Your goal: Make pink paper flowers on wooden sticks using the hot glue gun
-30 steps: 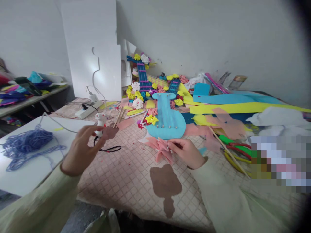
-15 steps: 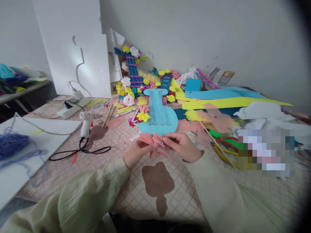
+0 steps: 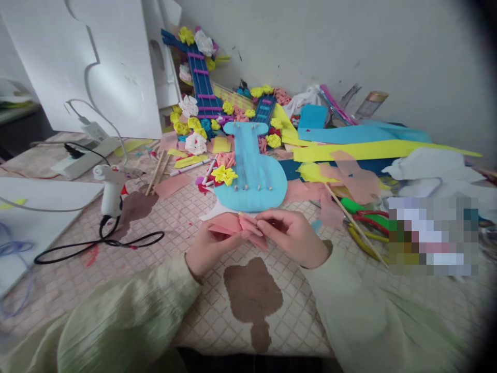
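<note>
Between my two hands is a piece of folded pink crepe paper (image 3: 227,224), held low over the table. My left hand (image 3: 212,242) pinches it from the left, thumb on the near side. The fingertips of my right hand (image 3: 293,235) press on the paper's right edge. A small pale tip shows at the top of the folds; what it belongs to is hidden. Just beyond my hands lies a light blue guitar-shaped cutout (image 3: 252,171) with small pegs at both ends. A yellow paper flower (image 3: 225,175) sits at its left side.
A white glue gun (image 3: 111,191) with a looped black cord stands left, near a power strip (image 3: 87,158). Dark blue guitar shapes (image 3: 204,85) with paper flowers lean at the back. Yellow paper strips (image 3: 361,150), a wooden stick (image 3: 355,225) and red-handled scissors (image 3: 373,217) lie right.
The view has shifted, so the background sits differently. My fingers have drawn closer round the pink paper, and less of it hangs below them. Both hands still hold it.
</note>
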Demonstrator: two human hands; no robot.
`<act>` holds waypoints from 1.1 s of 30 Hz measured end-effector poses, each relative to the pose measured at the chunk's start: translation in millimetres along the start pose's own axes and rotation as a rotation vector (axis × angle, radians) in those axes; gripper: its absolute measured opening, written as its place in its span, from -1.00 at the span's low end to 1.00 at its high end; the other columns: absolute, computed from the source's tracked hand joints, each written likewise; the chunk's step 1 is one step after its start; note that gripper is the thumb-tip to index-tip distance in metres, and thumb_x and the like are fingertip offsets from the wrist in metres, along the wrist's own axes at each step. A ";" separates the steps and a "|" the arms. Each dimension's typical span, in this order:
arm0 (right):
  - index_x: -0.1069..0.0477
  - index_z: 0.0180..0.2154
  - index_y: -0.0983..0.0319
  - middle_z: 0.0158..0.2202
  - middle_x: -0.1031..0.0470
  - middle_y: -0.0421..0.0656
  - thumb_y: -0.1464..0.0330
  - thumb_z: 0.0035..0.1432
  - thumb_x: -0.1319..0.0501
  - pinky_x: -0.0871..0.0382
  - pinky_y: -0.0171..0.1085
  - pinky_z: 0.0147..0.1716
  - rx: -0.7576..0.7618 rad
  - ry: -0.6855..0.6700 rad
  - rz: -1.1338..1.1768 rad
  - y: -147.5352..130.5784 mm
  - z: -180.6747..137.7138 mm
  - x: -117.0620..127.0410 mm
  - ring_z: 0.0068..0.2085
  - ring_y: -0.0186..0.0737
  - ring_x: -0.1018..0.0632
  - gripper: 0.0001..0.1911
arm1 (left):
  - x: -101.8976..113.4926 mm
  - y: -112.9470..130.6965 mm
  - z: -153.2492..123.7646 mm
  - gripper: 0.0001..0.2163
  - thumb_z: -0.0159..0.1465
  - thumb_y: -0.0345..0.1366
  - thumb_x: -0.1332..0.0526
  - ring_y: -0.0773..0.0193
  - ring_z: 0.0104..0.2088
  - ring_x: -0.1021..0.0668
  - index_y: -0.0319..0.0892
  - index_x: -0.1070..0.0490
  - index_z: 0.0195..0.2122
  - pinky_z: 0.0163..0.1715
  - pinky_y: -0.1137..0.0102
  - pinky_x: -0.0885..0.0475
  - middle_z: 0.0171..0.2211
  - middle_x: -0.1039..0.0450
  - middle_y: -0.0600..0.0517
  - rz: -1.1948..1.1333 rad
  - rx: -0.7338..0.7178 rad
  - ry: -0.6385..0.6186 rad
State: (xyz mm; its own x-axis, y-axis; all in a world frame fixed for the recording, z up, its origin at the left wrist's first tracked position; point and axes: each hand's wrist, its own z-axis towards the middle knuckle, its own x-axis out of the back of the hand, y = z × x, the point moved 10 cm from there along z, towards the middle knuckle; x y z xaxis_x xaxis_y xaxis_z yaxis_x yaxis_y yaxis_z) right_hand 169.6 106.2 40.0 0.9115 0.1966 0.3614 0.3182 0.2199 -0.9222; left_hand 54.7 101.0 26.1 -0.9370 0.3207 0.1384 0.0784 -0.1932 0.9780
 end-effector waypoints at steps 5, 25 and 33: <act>-0.44 -0.38 0.30 -0.37 -0.52 -0.10 0.37 0.00 -0.16 -0.41 -0.27 -0.37 0.003 0.040 0.009 2.5 -0.3 -0.8 -0.34 -0.25 -0.51 -0.85 | 1.0 -2.1 -0.6 -0.90 0.12 -0.30 -0.20 0.38 -0.45 -0.47 -0.19 -0.46 -0.45 -0.43 0.49 -0.36 -0.48 -0.46 0.08 0.014 0.017 0.021; -0.39 -0.39 0.26 -0.44 -0.44 -0.17 0.39 0.03 -0.16 -0.38 -0.36 -0.49 -0.014 0.118 0.027 5.1 -7.0 -8.3 -0.40 -0.32 -0.47 -0.93 | 2.1 -4.7 0.2 -0.88 0.12 -0.31 -0.20 0.30 -0.39 -0.47 -0.23 -0.46 -0.47 -0.34 0.42 -0.38 -0.45 -0.46 0.01 -0.014 0.039 0.054; -0.40 -0.42 0.23 -0.40 -0.45 -0.14 0.42 0.05 -0.15 -0.41 -0.31 -0.44 0.140 0.194 -0.073 -11.8 -10.1 -0.8 -0.34 -0.28 -0.48 -0.94 | 5.2 -9.0 -1.5 -0.89 0.12 -0.28 -0.19 0.28 -0.37 -0.48 -0.20 -0.45 -0.46 -0.32 0.39 -0.38 -0.43 -0.46 0.02 0.006 0.063 0.092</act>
State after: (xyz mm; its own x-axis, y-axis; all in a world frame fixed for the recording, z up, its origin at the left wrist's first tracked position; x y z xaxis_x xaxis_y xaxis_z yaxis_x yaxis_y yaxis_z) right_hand 167.8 93.8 49.2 0.9245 -0.0089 0.3810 0.3585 0.3599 -0.8614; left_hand 48.6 103.1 17.7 -0.9634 0.2328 0.1327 0.1031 -0.1351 0.9854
